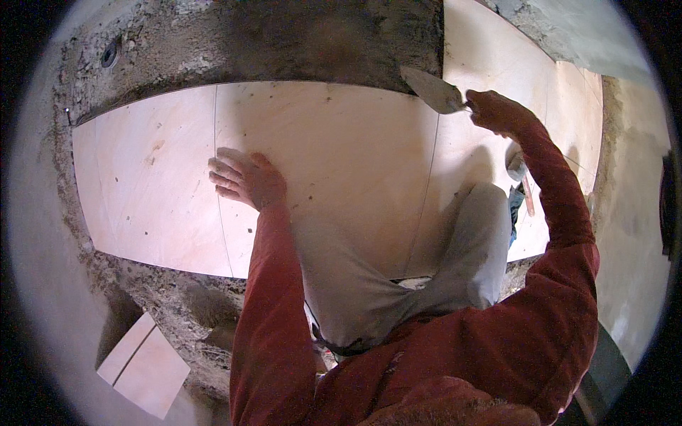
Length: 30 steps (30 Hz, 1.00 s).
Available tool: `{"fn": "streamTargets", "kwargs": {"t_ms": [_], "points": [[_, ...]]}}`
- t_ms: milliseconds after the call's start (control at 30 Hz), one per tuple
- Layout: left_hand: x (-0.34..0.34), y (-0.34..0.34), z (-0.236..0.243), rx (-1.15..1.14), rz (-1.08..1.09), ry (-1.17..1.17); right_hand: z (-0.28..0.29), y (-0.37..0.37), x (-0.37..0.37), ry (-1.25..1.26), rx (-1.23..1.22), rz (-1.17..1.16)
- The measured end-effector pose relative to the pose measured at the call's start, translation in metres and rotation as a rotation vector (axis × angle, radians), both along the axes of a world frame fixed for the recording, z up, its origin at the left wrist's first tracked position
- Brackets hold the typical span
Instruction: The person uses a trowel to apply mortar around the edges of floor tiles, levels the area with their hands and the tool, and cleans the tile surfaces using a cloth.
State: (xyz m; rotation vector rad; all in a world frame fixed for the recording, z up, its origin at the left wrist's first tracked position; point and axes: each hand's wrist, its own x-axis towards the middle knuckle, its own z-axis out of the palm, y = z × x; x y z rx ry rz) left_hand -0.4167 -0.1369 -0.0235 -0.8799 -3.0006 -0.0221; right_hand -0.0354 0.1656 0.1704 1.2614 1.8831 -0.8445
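Note:
My right hand (494,113) is closed round the handle of a pointed trowel (437,92). The blade points left, over the far edge of the pale floor tiles (341,156) where they meet the dark bed beyond. My left hand (249,177) lies with fingers stretched out on the tiles, across a thin joint between two of them; nothing is in it. Small dark crumbs are scattered on the tile faces. I kneel on the tiles in grey trousers (462,227). Most of the trowel's handle is hidden in my fist.
Past the tiles lies a dark, rough bed (320,42), with a round pipe opening (110,53) at far left. A tool with a wooden handle (528,195) lies by my right knee. Tile pieces (145,366) lean at the lower left, near rubble (206,305). Walls rise on both sides.

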Motion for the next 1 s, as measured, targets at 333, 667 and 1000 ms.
{"fn": "streamTargets", "kwargs": {"t_ms": [333,667,1000], "points": [[0.003,-0.002,-0.002,0.156,0.007,0.058,-0.067,0.026,-0.119,0.625,-0.133,-0.474],[0.002,0.000,-0.003,0.135,0.008,0.065,-0.027,0.007,-0.093,-0.018,0.450,0.659],[-0.007,-0.005,0.015,0.221,0.052,-0.145,0.031,-0.073,-0.017,0.429,0.568,0.355]]}}
